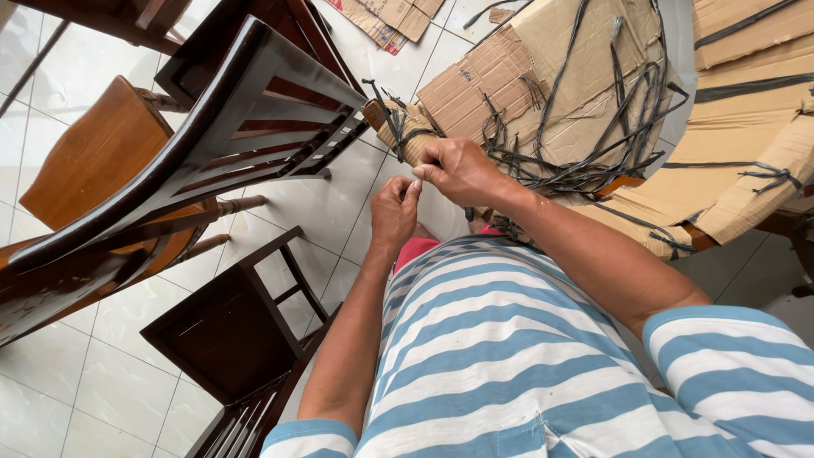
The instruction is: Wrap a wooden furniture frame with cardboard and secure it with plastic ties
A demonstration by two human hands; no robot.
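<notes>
Pinching fingertips together: left hand (394,212) and right hand (458,172) touching, fingers closed on something too small to tell, above cardboard-wrapped furniture leg (407,131) tied with black plastic straps (585,170).

One head-worn camera is looking steeply down the person's own striped shirt (500,356), sitting very close to the chest. It's facing the tiled floor (110,356), taking in dark wooden chairs (212,144) at left and cardboard (585,85) at upper right.
</notes>
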